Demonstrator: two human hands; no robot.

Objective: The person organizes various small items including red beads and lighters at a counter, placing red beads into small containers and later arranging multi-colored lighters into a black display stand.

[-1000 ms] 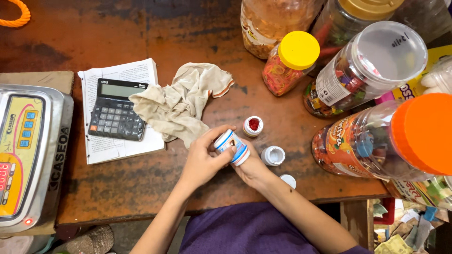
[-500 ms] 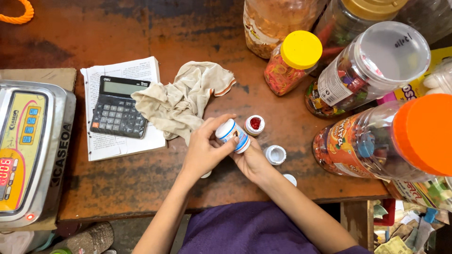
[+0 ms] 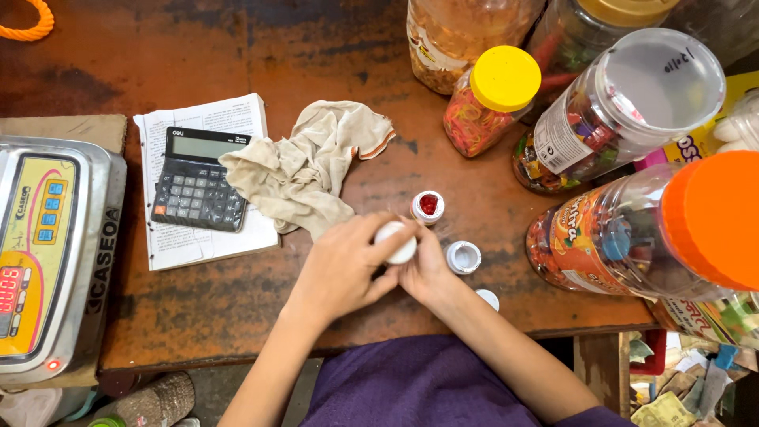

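Note:
Both my hands meet over the brown table's front edge around one small white container [image 3: 395, 241]. My left hand [image 3: 344, 265] wraps it from the left with fingers over its top. My right hand [image 3: 427, 269] cups it from below and the right. Just beyond them stands a small open white pot with red contents [image 3: 428, 206]. An open empty white pot or cap [image 3: 463, 257] sits right of my right hand, and another small white cap [image 3: 489, 299] lies near the table edge.
A crumpled beige cloth [image 3: 304, 170] lies behind my hands, a black calculator [image 3: 198, 190] on a printed booklet [image 3: 202, 119] to its left, and a digital scale [image 3: 51, 253] at far left. Several big plastic jars [image 3: 624, 111] crowd the right side, one with an orange lid [image 3: 715, 217].
The white container has turned in my hands so its plain white end faces up, and my left fingers have closed further over it.

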